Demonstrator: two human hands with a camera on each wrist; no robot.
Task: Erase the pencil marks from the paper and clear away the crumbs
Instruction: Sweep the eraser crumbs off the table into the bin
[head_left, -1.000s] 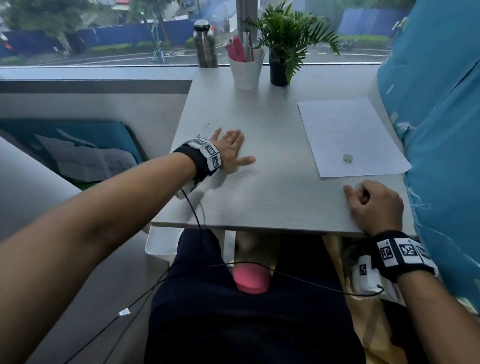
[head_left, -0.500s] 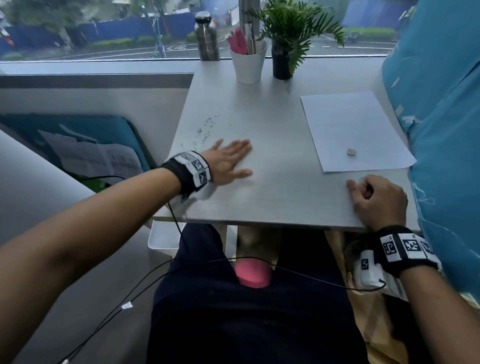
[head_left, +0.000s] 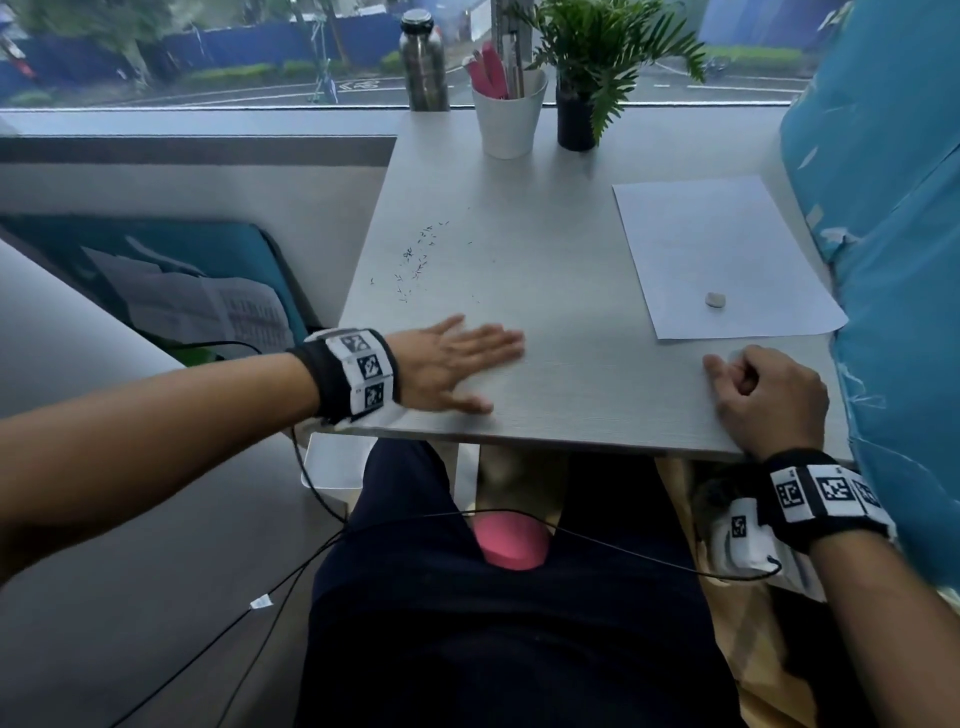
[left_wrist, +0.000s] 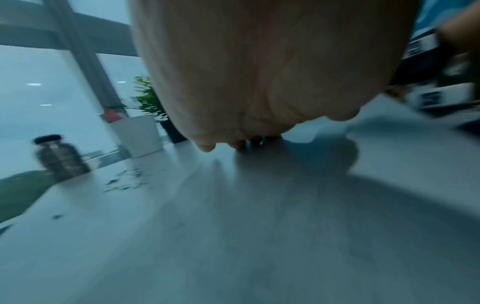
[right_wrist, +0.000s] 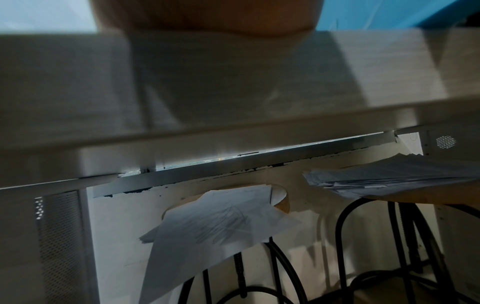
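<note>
A white sheet of paper (head_left: 717, 254) lies at the right of the grey table (head_left: 561, 364), with a small pale eraser (head_left: 715, 299) on its near part. Dark eraser crumbs (head_left: 418, 260) are scattered on the table's left side; in the left wrist view the crumbs (left_wrist: 124, 181) show blurred ahead of the palm. My left hand (head_left: 457, 364) lies flat on the table, fingers straight, nearer than the crumbs. Near the front right edge my right hand (head_left: 763, 395) rests on the table in a loose fist below the paper, holding nothing I can see.
At the back stand a steel bottle (head_left: 423, 62), a white cup of pens (head_left: 509, 117) and a potted plant (head_left: 587, 78). A blue fabric (head_left: 893, 234) borders the table's right side. Under the table, stools carry papers (right_wrist: 215, 226). A white bin (head_left: 332, 462) sits below the left edge.
My left hand has slid back toward the table's near edge and a little right, away from the crumbs. The right hand has stayed in place.
</note>
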